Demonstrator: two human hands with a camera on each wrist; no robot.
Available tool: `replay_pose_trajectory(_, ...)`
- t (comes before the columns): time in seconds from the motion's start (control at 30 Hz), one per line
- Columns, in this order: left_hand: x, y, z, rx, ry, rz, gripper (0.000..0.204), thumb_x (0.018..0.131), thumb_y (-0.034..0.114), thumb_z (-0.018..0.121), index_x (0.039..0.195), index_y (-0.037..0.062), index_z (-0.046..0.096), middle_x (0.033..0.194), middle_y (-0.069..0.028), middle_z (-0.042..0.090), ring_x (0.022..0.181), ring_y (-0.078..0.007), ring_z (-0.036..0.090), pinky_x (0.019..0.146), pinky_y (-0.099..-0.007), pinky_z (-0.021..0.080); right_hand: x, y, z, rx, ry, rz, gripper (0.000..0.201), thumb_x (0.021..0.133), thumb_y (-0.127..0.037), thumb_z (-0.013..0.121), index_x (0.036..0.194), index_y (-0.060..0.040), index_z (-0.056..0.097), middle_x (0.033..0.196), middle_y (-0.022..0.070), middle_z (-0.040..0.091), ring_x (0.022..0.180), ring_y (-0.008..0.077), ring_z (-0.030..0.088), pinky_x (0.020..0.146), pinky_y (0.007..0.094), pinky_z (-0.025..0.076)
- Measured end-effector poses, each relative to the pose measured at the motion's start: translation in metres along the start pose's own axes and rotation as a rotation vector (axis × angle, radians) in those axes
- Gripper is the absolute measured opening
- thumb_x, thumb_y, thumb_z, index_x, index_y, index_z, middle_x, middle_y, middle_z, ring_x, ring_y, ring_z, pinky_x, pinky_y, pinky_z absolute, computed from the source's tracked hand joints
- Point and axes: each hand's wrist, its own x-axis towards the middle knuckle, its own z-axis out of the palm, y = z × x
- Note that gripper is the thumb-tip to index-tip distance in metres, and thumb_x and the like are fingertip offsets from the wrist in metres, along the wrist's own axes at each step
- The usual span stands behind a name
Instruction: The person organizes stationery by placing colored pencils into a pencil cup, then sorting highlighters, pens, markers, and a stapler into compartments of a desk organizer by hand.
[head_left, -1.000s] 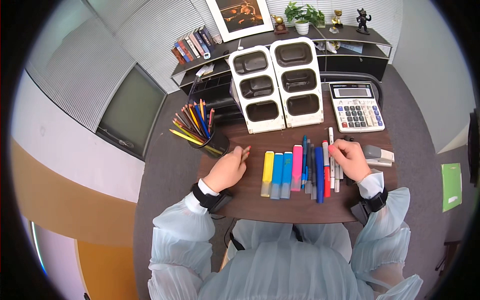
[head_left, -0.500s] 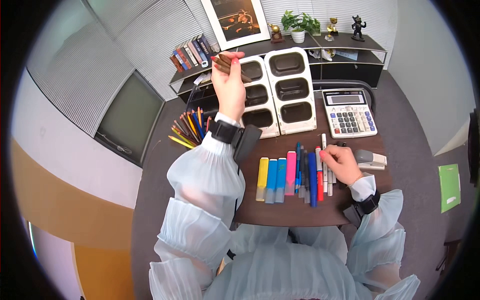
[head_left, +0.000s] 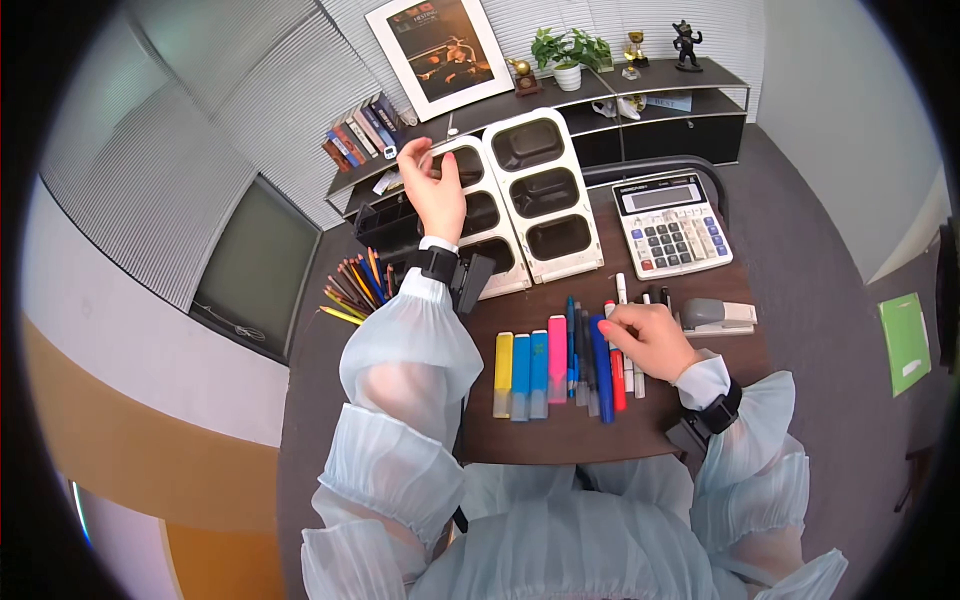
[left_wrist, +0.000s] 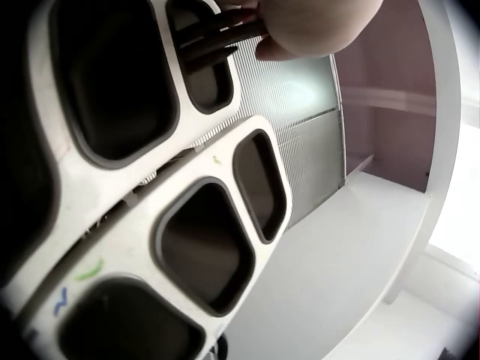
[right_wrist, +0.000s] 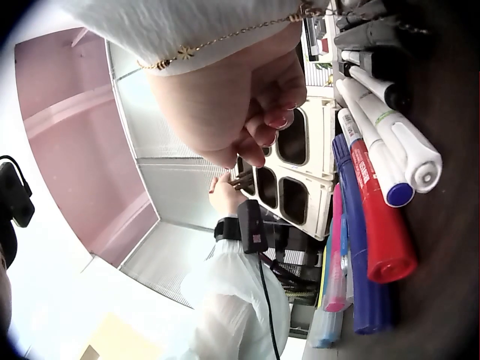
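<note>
From the head we look forward and down, far enough back to take in the bench [head_left: 520, 440], the left hand [head_left: 435, 195], the right hand [head_left: 652, 342] and the shelf [head_left: 680, 140] beyond. At the left wrist we sit close to the white racks [left_wrist: 135, 232], facing them at a tilt, with the left hand at the top edge, while at the right wrist we look low along the bench, turned sideways, the markers [right_wrist: 379, 225] near and the racks farther off. We see the racks in all three views, and the markers and both hands in the head and right wrist views.
</note>
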Motion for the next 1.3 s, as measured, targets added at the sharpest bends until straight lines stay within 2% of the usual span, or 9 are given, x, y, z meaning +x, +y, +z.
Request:
replay_pose_trajectory(0.17,-0.003,0.013,-0.005,0.313,-0.128,-0.067,0.055,0.069,0.015,0.070,0.112,0.0006,0.040,0.116,-0.0172,0.039,0.106,-0.0297,0.041,0.083,-0.0352,0.040,0.000,-0.003,-0.001,-0.026,-0.037,0.049,0.023,0.082,-0.018,0.055,0.069,-0.0002,0.054,0.056,0.0122,0.049,0.048,0.0250,0.048,0.047,0.0324,0.038)
replay_pose_trajectory(0.23,-0.006,0.014,-0.007,0.620,-0.099,0.216,0.064,0.066,0.021,0.073,0.115,-0.0013,0.038,0.117,-0.0176,0.039,0.109,-0.0332,0.037,0.089,-0.0385,0.034,0.001,-0.003,-0.001,-0.025,-0.026,0.036,0.023,0.082,-0.018,0.055,0.069,-0.0002,0.054,0.055,0.0122,0.049,0.048,0.0249,0.048,0.047,0.0324,0.038)
replay_pose_trajectory(0.47,-0.017,0.044,-0.015,0.537,-0.198,0.275,0.063,0.067,0.026,0.071,0.114,-0.0021,0.039,0.109,-0.0181,0.046,0.103,-0.0314,0.044,0.088,-0.0375,0.034,0.001,-0.003,-0.001,-0.038,-0.035,0.048,0.022,0.082,-0.018,0.055,0.069,0.0000,0.053,0.055,0.0126,0.049,0.048,0.0252,0.047,0.048,0.0323,0.038)
replay_pose_trajectory(0.53,-0.034,0.089,-0.028,0.545,-0.569,0.124,0.055,0.068,0.028,0.070,0.107,-0.0004,0.044,0.082,-0.0121,0.054,0.073,-0.0265,0.056,0.062,-0.0362,0.044,0.001,-0.003,-0.001,-0.031,-0.032,0.039,0.022,0.082,-0.018,0.055,0.069,-0.0001,0.054,0.056,0.0125,0.049,0.048,0.0252,0.048,0.048,0.0322,0.038)
replay_pose_trajectory(0.63,-0.075,0.121,-0.050,0.884,-1.129,0.019,0.076,0.069,0.063,0.054,0.100,-0.0055,0.045,0.068,-0.0207,0.059,0.062,-0.0334,0.061,0.055,-0.0376,0.048,0.000,-0.002,0.001,-0.028,-0.020,0.015,0.021,0.082,-0.018,0.055,0.070,-0.0005,0.055,0.055,0.0124,0.049,0.048,0.0250,0.048,0.048,0.0319,0.038)
replay_pose_trajectory(0.77,-0.117,0.110,-0.061,0.958,-1.404,-0.112,0.089,0.067,0.072,0.047,0.094,-0.0129,0.048,0.054,-0.0124,0.057,0.049,-0.0246,0.060,0.043,-0.0324,0.047,0.000,0.001,0.004,-0.041,-0.031,0.021,0.020,0.082,-0.018,0.055,0.071,-0.0007,0.056,0.056,0.0124,0.050,0.048,0.0244,0.048,0.047,0.0317,0.038)
replay_pose_trajectory(1.0,-0.127,0.116,-0.066,0.944,-1.486,-0.215,0.100,0.066,0.073,0.046,0.108,-0.0172,0.040,0.057,-0.0157,0.058,0.054,-0.0282,0.061,0.049,-0.0342,0.049,0.000,0.003,0.004,-0.043,-0.046,0.060,0.021,0.082,-0.018,0.055,0.071,0.0005,0.056,0.056,0.0121,0.051,0.046,0.0217,0.048,0.046,0.0308,0.038)
replay_pose_trajectory(1.2,-0.122,0.100,-0.098,0.911,-1.508,-0.287,0.099,0.061,0.065,0.058,0.117,-0.0124,0.034,0.095,-0.0283,0.052,0.082,-0.0363,0.059,0.067,-0.0364,0.050,0.000,-0.001,0.003,-0.049,-0.057,0.072,0.021,0.082,-0.017,0.056,0.072,0.0005,0.056,0.057,0.0122,0.051,0.047,0.0208,0.049,0.047,0.0303,0.038)
replay_pose_trajectory(1.3,-0.117,0.090,-0.113,0.831,-1.498,-0.270,0.097,0.057,0.065,0.063,0.110,-0.0128,0.037,0.094,-0.0277,0.052,0.080,-0.0370,0.059,0.068,-0.0369,0.049,0.000,0.001,0.005,-0.036,-0.049,0.061,0.020,0.082,-0.017,0.056,0.072,0.0007,0.056,0.057,0.0119,0.051,0.047,0.0207,0.049,0.047,0.0303,0.039)
